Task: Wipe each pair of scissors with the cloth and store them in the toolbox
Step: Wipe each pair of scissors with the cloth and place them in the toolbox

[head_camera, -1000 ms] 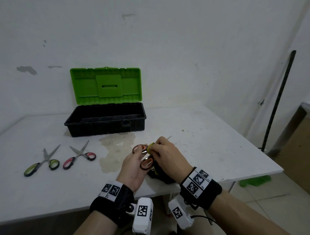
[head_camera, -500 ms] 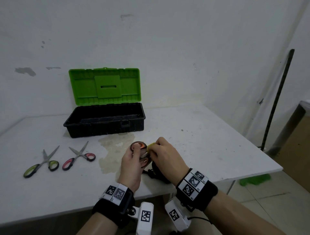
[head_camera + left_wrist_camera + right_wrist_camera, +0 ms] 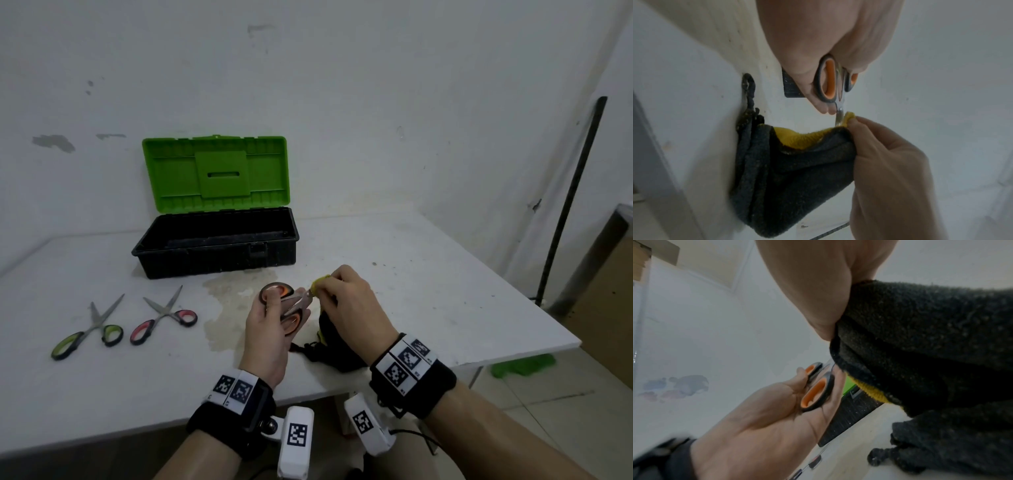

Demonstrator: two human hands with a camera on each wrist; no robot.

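Orange-and-black-handled steel scissors [image 3: 286,310]: held by the handle loops in the left hand [image 3: 265,337], fingers curled round them, in front of and slightly to the right of the toolbox, above the table's near edge. Blades appear shut and point into the cloth.

Dark grey fleece cloth with yellow inner face [image 3: 797,164]: pinched round the blade by the right hand [image 3: 349,310], thumb and fingers folded over a yellow fold at the blade; the remainder hangs down to the tabletop in front of the toolbox. Wiping step judged under way on this first pair.

Black plastic toolbox with raised green lid [image 3: 215,246]: open at the table's back, its interior dark; no scissors can be made out in it.

Green-handled scissors [image 3: 87,330]: lying open on the white table [image 3: 428,291], in front of the toolbox and to its left. Not yet wiped, by judgement.

Pink-handled scissors [image 3: 164,317]: lying open just beside the green pair, on the side nearer the toolbox.

Pale brown stain [image 3: 233,308]: on the tabletop directly in front of the toolbox.

Risks noted:
- Blade edge or tip may cut through a thin fold into the pinching fingers if the cloth is drawn against the edge.
- Loose fleece may snag at the pivot.
- Trailing cloth hangs near the table's front edge and may slip off if released there.
- Scissors may slip if the hold on the loops relaxes during a pull.
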